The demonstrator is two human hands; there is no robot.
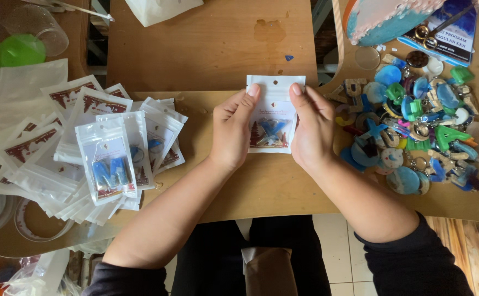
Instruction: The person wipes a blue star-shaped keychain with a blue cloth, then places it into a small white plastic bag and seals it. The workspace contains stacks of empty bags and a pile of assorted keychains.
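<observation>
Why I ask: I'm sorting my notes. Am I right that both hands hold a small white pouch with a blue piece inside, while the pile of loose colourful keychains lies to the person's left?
Not quite. In the head view both hands, left hand and right hand, hold the small white pouch with a blue piece inside, but the loose keychains lie to the person's right. On the left lies a pile of packed pouches.

- Small white zip pouch (275, 104) — clear window, blue pieces inside — held flat at counter centre.
- Heap of white pouches (86, 153) with red-brown prints, left.
- Blue printed booklet (458, 33), top right corner.
</observation>
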